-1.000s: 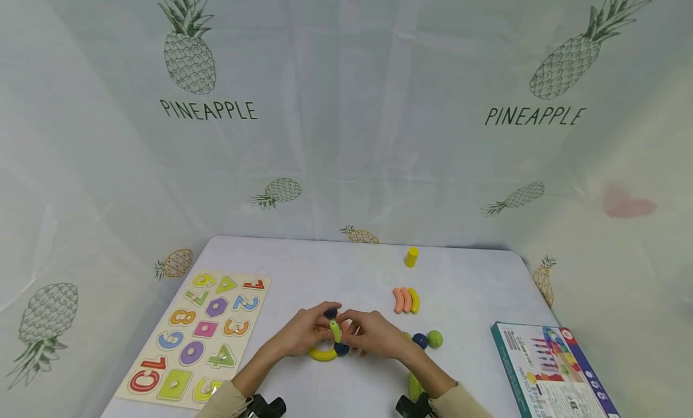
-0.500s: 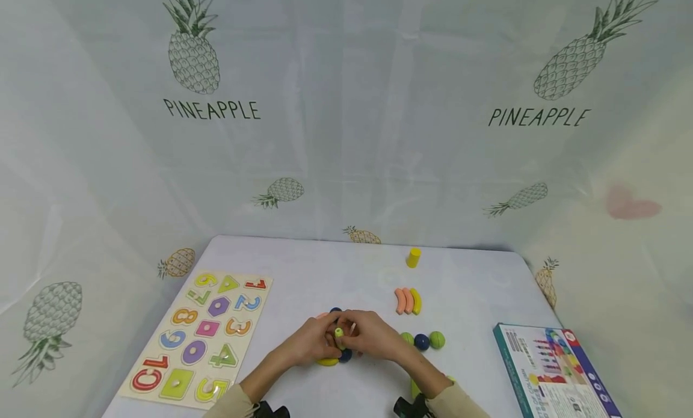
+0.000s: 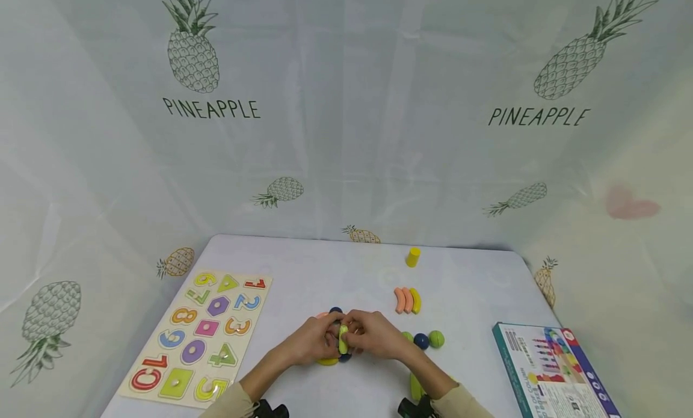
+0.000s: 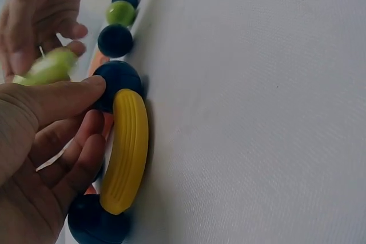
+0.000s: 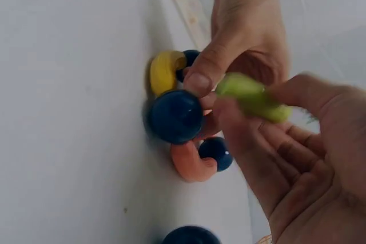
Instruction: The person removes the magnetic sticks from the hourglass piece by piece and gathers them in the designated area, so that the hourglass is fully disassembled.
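Observation:
In the head view, my right hand (image 3: 376, 335) pinches a short light-green stick (image 5: 251, 96) between thumb and fingers, lifted above the table and blurred in both wrist views. My left hand (image 3: 310, 344) holds a dark blue ball (image 4: 117, 81), its thumb pressed on the upper side. A yellow curved stick (image 4: 127, 152) touches that ball, and another blue ball (image 4: 98, 221) sits at the stick's far end. An orange curved stick (image 5: 191, 161) also meets the held ball and leads to a further blue ball (image 5: 216, 154). In the head view, the hands partly cover this assembly.
Beside the right forearm are green (image 3: 436, 338) and blue (image 3: 421, 341) balls and a green stick (image 3: 415, 387). Farther back lie orange and yellow curved sticks (image 3: 407, 300) and a yellow cylinder (image 3: 413, 257). A number puzzle board (image 3: 195, 340) is left, a box (image 3: 554, 370) right.
My hands have come closer together over the assembly. The green stick, seen almost end-on half a second ago, now shows its length in my right hand.

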Demonstrator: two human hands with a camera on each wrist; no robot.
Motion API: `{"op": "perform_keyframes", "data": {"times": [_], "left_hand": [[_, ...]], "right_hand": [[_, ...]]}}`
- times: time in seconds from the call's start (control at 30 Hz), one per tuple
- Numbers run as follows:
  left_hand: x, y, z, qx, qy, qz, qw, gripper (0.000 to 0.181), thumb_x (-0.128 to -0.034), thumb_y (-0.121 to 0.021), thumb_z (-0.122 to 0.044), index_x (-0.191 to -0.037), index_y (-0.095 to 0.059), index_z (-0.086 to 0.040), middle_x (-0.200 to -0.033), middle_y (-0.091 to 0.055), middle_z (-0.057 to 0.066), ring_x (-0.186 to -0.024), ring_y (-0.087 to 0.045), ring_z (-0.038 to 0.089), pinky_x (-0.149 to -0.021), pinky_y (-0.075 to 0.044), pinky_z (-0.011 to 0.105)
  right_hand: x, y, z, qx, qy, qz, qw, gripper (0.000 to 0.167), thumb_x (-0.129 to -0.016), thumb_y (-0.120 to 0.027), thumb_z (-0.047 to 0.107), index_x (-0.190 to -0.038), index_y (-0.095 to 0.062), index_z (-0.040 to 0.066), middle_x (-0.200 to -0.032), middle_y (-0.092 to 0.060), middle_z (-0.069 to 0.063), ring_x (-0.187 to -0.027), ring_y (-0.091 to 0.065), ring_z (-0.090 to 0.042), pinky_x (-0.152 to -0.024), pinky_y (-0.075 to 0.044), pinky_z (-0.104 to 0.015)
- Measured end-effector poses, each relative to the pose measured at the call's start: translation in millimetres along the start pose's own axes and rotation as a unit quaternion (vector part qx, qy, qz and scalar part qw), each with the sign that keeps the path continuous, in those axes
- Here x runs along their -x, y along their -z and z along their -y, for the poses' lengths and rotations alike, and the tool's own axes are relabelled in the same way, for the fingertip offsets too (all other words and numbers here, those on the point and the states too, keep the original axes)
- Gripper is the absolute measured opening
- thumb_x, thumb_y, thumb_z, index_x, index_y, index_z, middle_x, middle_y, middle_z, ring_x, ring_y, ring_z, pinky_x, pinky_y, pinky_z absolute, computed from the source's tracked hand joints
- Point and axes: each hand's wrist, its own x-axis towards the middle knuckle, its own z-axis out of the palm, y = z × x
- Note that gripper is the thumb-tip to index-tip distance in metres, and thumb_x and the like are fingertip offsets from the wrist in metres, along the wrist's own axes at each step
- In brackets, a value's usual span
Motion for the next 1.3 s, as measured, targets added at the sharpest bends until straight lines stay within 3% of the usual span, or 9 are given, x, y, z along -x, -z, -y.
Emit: {"op": "perform_keyframes", "data": {"times": [0.2,0.3,0.5,0.67,0.87,1.0,1.3], "left_hand": [[0.9,0.4,5.6,0.035,0.033,0.004,0.9988,0.062,-0.0787,-0.082,-0.005,-0.134,-0.055,-0.009,-0.094,-0.074,-0.007,-0.071,-0.064,0.001,-0.065,-0.052,0.019],[1.0,1.1,6.9,0.046,0.032,0.009,0.9984,0.058,-0.0803,-0.082,-0.005,-0.133,-0.057,-0.009,-0.097,-0.076,-0.005,-0.074,-0.066,0.003,-0.065,-0.053,0.020],[0.4,1.4,6.2,0.047,0.042,0.006,0.9980,0.055,-0.0810,-0.080,-0.007,-0.132,-0.059,-0.009,-0.097,-0.076,-0.008,-0.075,-0.066,0.004,-0.066,-0.052,0.021],[0.6,1.0,6.5,0.057,0.040,-0.001,0.9976,0.055,-0.0798,-0.081,-0.006,-0.130,-0.060,-0.008,-0.099,-0.076,-0.004,-0.076,-0.066,0.004,-0.067,-0.052,0.022],[0.9,1.3,8.2,0.048,0.029,-0.001,0.9984,0.054,-0.0810,-0.081,-0.007,-0.130,-0.060,-0.007,-0.100,-0.077,-0.003,-0.077,-0.067,0.004,-0.068,-0.052,0.021],[0.8,2.3,8.1,0.044,0.029,-0.005,0.9986,0.053,-0.0817,-0.081,-0.009,-0.130,-0.060,-0.006,-0.100,-0.077,-0.002,-0.077,-0.067,0.004,-0.068,-0.053,0.021],[-0.6,2.6,5.1,0.037,0.032,-0.007,0.9988,0.049,-0.0819,-0.081,-0.007,-0.127,-0.063,-0.007,-0.097,-0.077,-0.002,-0.077,-0.068,0.004,-0.067,-0.053,0.020]], "right_hand": [[4.3,9.5,4.0,-0.048,0.008,0.004,0.9988,0.017,-0.097,-0.067,0.019,-0.112,-0.064,0.012,-0.090,-0.071,0.001,-0.078,-0.071,-0.026,-0.069,-0.060,-0.046],[9.9,19.2,3.8,-0.051,0.006,-0.003,0.9987,0.020,-0.096,-0.067,0.021,-0.115,-0.064,0.012,-0.089,-0.071,0.001,-0.077,-0.072,-0.029,-0.068,-0.060,-0.049],[35.8,50.5,3.9,-0.028,-0.029,0.000,0.9992,0.023,-0.096,-0.068,0.023,-0.116,-0.064,0.011,-0.083,-0.071,-0.001,-0.073,-0.070,-0.030,-0.066,-0.059,-0.043],[71.6,81.0,-5.6,-0.007,-0.088,0.020,0.9959,0.025,-0.095,-0.070,0.024,-0.113,-0.065,0.008,-0.082,-0.071,0.000,-0.072,-0.067,-0.021,-0.063,-0.058,-0.035],[118.8,107.6,-24.2,-0.032,-0.167,0.057,0.9838,0.024,-0.096,-0.069,0.020,-0.111,-0.064,0.003,-0.081,-0.071,-0.007,-0.072,-0.069,-0.026,-0.064,-0.060,-0.038],[140.9,117.9,-38.7,-0.024,-0.202,0.062,0.9772,0.021,-0.095,-0.069,0.018,-0.108,-0.065,0.003,-0.078,-0.070,-0.009,-0.069,-0.067,-0.023,-0.062,-0.059,-0.037],[161.9,113.0,-68.2,0.024,-0.306,0.036,0.9511,0.015,-0.090,-0.076,0.018,-0.094,-0.065,0.009,-0.069,-0.068,-0.007,-0.055,-0.062,-0.012,-0.056,-0.056,-0.027]]}}
